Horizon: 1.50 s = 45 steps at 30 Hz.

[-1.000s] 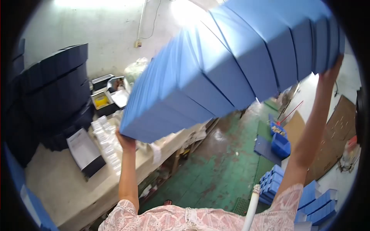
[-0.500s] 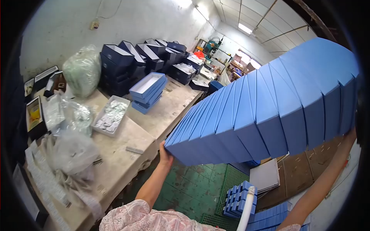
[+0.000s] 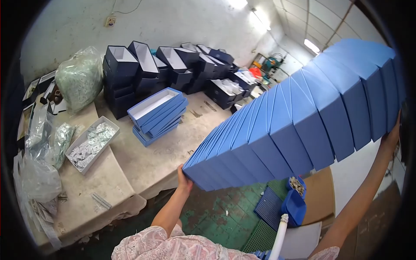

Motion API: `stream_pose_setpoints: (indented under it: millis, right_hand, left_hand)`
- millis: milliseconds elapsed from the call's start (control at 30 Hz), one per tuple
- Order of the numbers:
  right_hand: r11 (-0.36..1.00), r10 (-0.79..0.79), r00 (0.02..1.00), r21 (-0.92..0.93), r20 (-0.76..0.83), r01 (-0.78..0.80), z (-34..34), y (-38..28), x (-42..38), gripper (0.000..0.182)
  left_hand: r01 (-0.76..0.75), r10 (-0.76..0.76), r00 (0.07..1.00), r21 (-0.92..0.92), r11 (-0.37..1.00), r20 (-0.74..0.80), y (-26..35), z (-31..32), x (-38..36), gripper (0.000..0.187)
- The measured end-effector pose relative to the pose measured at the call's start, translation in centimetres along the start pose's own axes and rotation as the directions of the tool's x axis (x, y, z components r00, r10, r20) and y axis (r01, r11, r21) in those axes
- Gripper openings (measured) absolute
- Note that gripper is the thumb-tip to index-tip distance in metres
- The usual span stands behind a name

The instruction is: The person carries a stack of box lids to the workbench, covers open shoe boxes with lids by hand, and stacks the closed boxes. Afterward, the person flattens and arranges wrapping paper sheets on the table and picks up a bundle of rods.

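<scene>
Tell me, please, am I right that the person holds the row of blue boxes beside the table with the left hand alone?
No: the head view shows the row of blue boxes held at its lower end by the left hand and at its upper end by the right hand. It is indeed beside the table.

on cream cloth-covered table: stacked blue rectangular boxes | behind them: open navy rectangular boxes | left: white rectangular box, small packets inside | right, between left hand and right hand: long blue box row

Right hand — fingers mostly hidden behind the blue boxes
</scene>
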State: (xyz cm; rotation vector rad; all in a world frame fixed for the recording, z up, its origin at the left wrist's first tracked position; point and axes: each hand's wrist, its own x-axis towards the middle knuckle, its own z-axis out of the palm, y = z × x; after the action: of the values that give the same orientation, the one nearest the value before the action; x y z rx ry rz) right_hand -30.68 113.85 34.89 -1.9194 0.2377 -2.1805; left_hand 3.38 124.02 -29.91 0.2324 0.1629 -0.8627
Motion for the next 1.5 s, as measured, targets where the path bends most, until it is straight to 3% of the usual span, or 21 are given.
stream_pose_setpoints:
  millis: [67, 300, 367, 467, 667, 700, 767, 800, 867, 900, 967, 1000, 1067, 1167, 1200, 1333, 1367, 1467, 1500]
  right_hand:
    - [0.998, 0.016, 1.0, 0.054, 0.016, -0.017, 2.7, 5.7, 0.5, 0.061]
    - [0.976, -0.001, 0.995, 0.217, 0.105, -0.022, 16.5, 21.5, 2.6, 0.059]
    - [0.977, -0.041, 0.989, 0.214, 0.139, 0.011, 21.2, 26.0, 3.6, 0.065]
    - [0.98, -0.137, 0.974, 0.168, 0.18, 0.106, 26.9, 32.4, 5.9, 0.078]
    - [0.949, -0.218, 0.963, 0.265, 0.157, 0.172, 41.4, 40.6, 3.0, 0.078]
    - [0.943, -0.296, 0.95, 0.191, 0.101, 0.273, 43.6, 42.5, 3.0, 0.077]
    - [0.952, -0.259, 0.961, 0.193, 0.099, 0.237, 47.6, 45.9, 2.6, 0.07]
    - [0.955, -0.243, 0.966, 0.197, 0.093, 0.221, 49.9, 47.3, 2.6, 0.067]
    - [0.915, -0.376, 0.922, 0.195, 0.09, 0.353, 55.1, 50.4, 1.9, 0.054]
    - [0.924, -0.347, 0.916, 0.243, 0.203, 0.296, 57.4, 51.0, 0.4, 0.054]
    - [0.915, -0.38, 0.884, 0.251, 0.272, 0.316, 63.3, 52.6, -2.6, 0.05]
    - [0.895, -0.437, 0.867, 0.212, 0.239, 0.393, 66.2, 53.5, -3.9, 0.045]
    - [0.89, -0.416, 0.845, 0.341, 0.336, 0.302, 68.3, 52.7, -4.3, 0.042]
    - [0.817, -0.485, 0.775, 0.527, 0.406, 0.235, 70.5, 53.2, -3.2, 0.034]
    - [0.787, -0.518, 0.744, 0.576, 0.422, 0.221, 70.9, 54.0, -3.1, 0.031]
    - [0.826, -0.52, 0.743, 0.469, 0.421, 0.312, 70.7, 59.5, -2.5, 0.037]
    - [0.87, -0.467, 0.755, 0.394, 0.461, 0.297, 70.6, 60.8, -2.4, 0.036]
    - [0.89, -0.383, 0.712, 0.443, 0.588, 0.113, 70.8, 63.4, -0.2, 0.031]
    - [0.888, -0.437, 0.721, 0.385, 0.537, 0.251, 70.2, 63.3, 0.8, 0.031]
  left_hand:
    - [-0.085, 0.085, 0.996, 0.005, 0.996, -0.011, -0.8, 0.1, 4.7, 0.053]
    - [-0.119, 0.118, 0.993, -0.129, 0.985, -0.009, -2.5, 2.8, 21.8, 0.051]
    - [-0.179, 0.18, 0.984, -0.115, 0.977, -0.003, -3.3, 2.6, 27.9, 0.052]
    - [-0.147, 0.149, 0.989, -0.142, 0.979, 0.009, -3.8, 4.9, 33.6, 0.053]
    - [-0.176, 0.152, 0.978, -0.174, 0.969, -0.143, -2.8, 5.4, 46.4, 0.06]
    - [-0.234, 0.215, 0.967, -0.138, 0.963, -0.134, -2.0, 5.8, 48.6, 0.064]
    - [-0.328, 0.319, 0.939, -0.062, 0.943, -0.126, -1.5, 5.6, 52.1, 0.07]
    - [-0.342, 0.329, 0.927, -0.047, 0.939, -0.179, -0.8, 6.2, 53.7, 0.072]
    - [-0.373, 0.355, 0.895, -0.017, 0.927, -0.27, 1.9, 7.8, 56.6, 0.075]
    - [-0.446, 0.432, 0.877, -0.022, 0.895, -0.21, 2.6, 4.6, 60.2, 0.071]
    - [-0.559, 0.654, 0.715, 0.359, 0.747, -0.247, 3.5, 3.0, 64.2, 0.071]
    - [-0.549, 0.723, 0.667, 0.537, 0.64, -0.18, 3.4, 4.1, 63.9, 0.07]
    - [-0.485, 0.824, 0.566, 0.803, 0.347, -0.014, 2.2, 6.0, 62.6, 0.068]
    - [-0.459, 0.824, 0.496, 0.888, -0.02, 0.275, 0.0, 8.1, 59.9, 0.066]
    - [-0.445, 0.813, 0.492, 0.893, -0.073, 0.312, -0.7, 8.6, 59.2, 0.066]
    - [-0.327, 0.817, 0.482, 0.93, -0.168, 0.317, -1.7, 10.5, 57.2, 0.064]
    - [-0.302, 0.826, 0.474, 0.938, -0.172, 0.304, -1.8, 11.4, 57.8, 0.063]
    - [-0.247, 0.859, 0.474, 0.965, -0.081, 0.194, -1.5, 12.1, 58.5, 0.061]
    - [-0.248, 0.858, 0.477, 0.966, -0.074, 0.188, -1.5, 12.0, 58.4, 0.06]
